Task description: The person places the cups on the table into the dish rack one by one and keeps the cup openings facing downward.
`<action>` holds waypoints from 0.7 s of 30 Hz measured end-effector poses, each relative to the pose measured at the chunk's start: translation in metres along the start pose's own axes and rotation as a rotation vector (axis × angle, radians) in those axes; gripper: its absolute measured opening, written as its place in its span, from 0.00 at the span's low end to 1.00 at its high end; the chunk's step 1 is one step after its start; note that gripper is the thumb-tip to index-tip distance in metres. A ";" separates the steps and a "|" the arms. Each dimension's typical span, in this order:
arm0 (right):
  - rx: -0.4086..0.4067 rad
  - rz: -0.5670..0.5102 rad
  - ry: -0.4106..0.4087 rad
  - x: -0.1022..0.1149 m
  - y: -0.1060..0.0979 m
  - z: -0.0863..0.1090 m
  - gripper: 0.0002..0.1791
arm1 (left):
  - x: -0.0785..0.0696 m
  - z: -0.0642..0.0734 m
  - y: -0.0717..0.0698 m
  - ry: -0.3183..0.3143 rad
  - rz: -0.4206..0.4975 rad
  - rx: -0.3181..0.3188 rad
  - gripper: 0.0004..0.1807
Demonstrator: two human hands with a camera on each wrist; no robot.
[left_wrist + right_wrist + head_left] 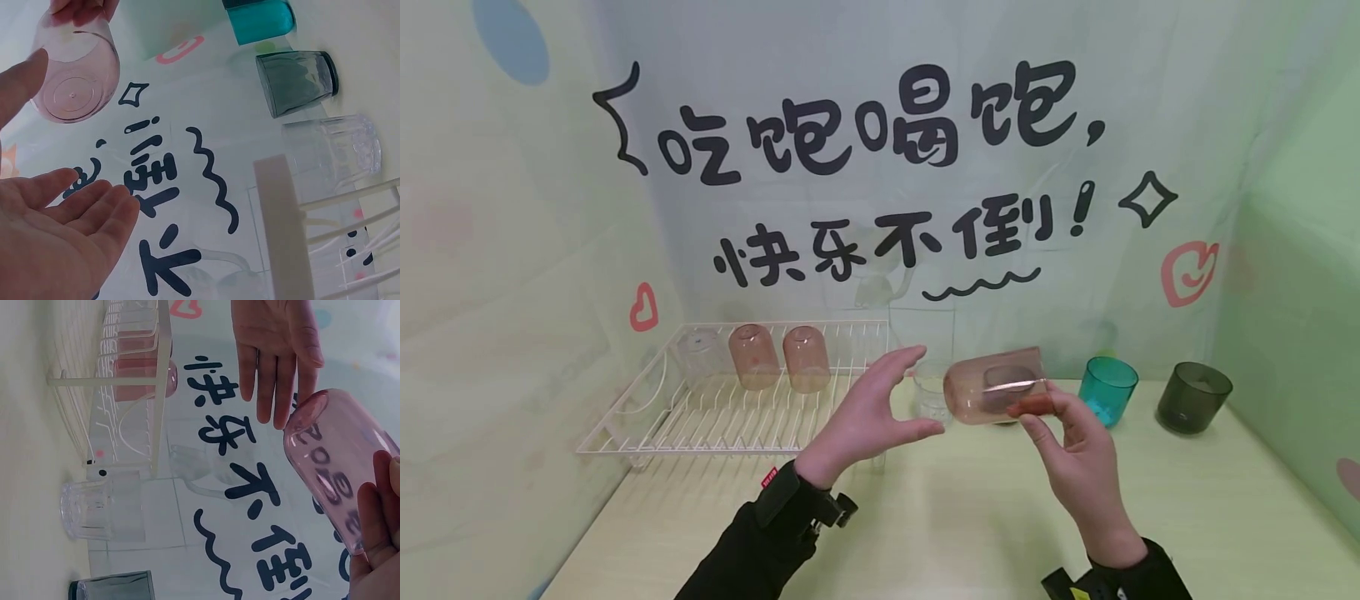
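Observation:
A transparent pink glass [966, 392] is held in the air on its side, its base toward the left and its rim toward the right. My right hand [1082, 467] pinches it near the rim, thumb in front and fingers partly seen through the glass. Just left of the base, my left hand [868, 412] is spread with thumb and fingers apart, holding nothing. The left wrist view shows the glass's round base [74, 94] facing that camera. In the right wrist view the left fingertips come close to the base; whether they touch, I cannot tell.
A white wire dish rack [700, 454] stands at the left, holding two upside-down pink glasses [754, 358] and a clear glass [700, 354]. On the table are a clear glass [929, 404], a grey glass [297, 84] behind the held one, a teal glass [1107, 387] and a dark glass [1193, 404].

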State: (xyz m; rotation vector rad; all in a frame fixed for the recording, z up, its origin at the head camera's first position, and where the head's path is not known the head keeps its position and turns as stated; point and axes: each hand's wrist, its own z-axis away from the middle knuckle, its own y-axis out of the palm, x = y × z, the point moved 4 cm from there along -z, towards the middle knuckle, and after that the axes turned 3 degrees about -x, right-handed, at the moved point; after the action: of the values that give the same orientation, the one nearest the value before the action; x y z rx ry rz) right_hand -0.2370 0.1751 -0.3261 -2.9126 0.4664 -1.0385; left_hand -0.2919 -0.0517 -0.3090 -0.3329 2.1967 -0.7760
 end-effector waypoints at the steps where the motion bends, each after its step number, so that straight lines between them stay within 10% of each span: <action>1: 0.001 -0.020 0.012 0.000 0.000 0.000 0.12 | 0.000 0.000 0.001 0.000 0.006 0.001 0.47; 21: 0.035 -0.124 0.187 -0.001 0.012 0.006 0.09 | -0.009 -0.004 0.015 0.031 0.277 0.007 0.48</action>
State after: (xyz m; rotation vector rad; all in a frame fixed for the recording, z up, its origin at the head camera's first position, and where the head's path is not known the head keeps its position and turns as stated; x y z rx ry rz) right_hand -0.2370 0.1637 -0.3329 -2.8588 0.2706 -1.3285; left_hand -0.2891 -0.0342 -0.3112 -0.0108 2.2078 -0.6387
